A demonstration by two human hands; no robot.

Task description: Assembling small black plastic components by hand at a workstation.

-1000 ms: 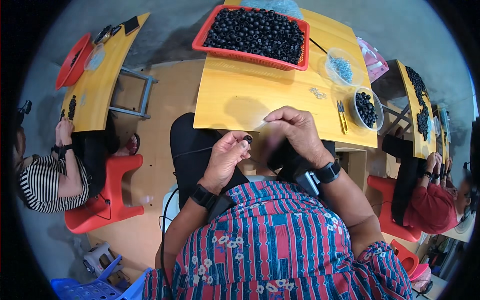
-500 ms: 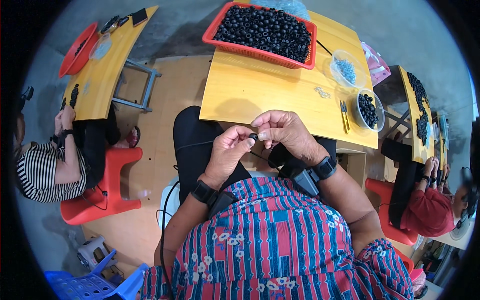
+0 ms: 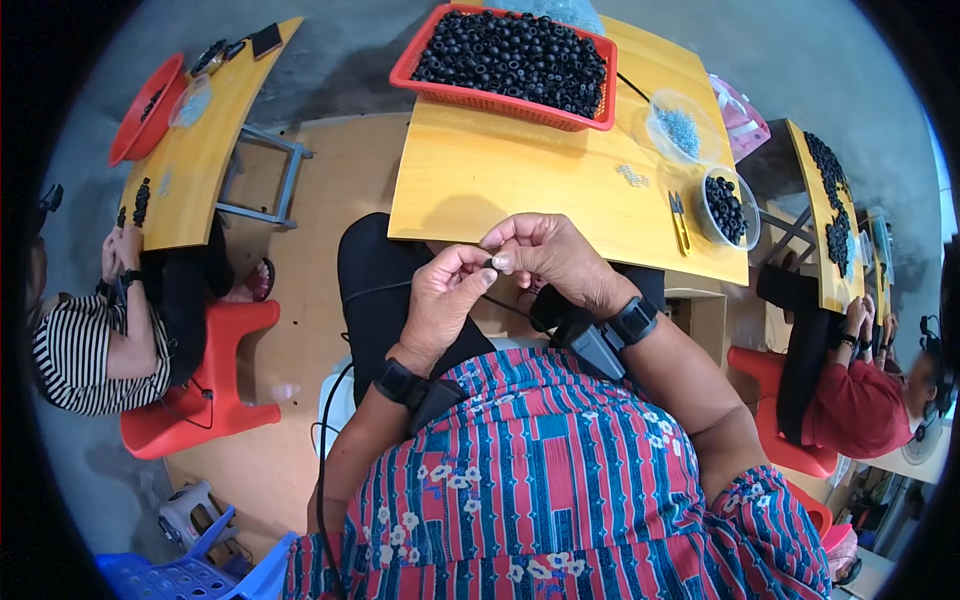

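Just beyond my lap, near the table's front edge, my left hand [image 3: 440,305] pinches a small round black part [image 3: 488,265] between thumb and fingertips. My right hand [image 3: 562,262] is closed in a pinch against that same part from the other side. Its thumb and fingertips cover most of the part, and whatever they hold is hidden. On the yellow table [image 3: 480,160] lie a few small clear pieces [image 3: 632,176] and yellow-handled snips [image 3: 680,222]. A clear tub [image 3: 754,215] of black parts stands by the snips.
A red basket [image 3: 500,110] heaped with black parts stands at the table's back. Right of it is a clear bowl [image 3: 655,125] of small clear pieces. Cables [image 3: 325,480] run along my arms. Co-workers sit at tables left and right, on red stools [image 3: 235,350].
My right fingertips have closed in on the black part, which is now mostly covered. The whole view has shifted slightly; the table items stay put.
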